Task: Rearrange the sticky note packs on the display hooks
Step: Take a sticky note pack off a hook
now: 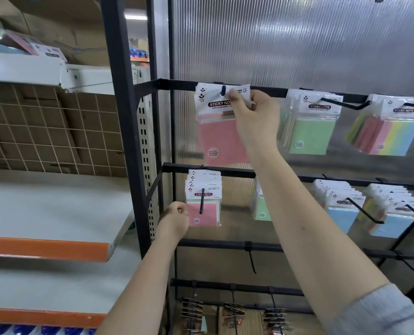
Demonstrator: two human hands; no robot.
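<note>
A pink sticky note pack (219,141) hangs on the top-left hook (223,90) of the black display rack. My right hand (254,117) pinches the pack's white header card at its right side, thumb on the front. Below it, a stack of several pink packs (202,204) hangs on a lower hook (202,200). My left hand (175,218) grips the left edge of that lower stack, its fingers curled behind the packs.
Green packs (310,131) and rainbow packs (392,134) hang to the right on the top bar (177,84); green, blue and mixed packs (346,213) fill the second row. Binder clips (232,313) hang at the bottom. White shelves with orange edges (46,247) stand to the left.
</note>
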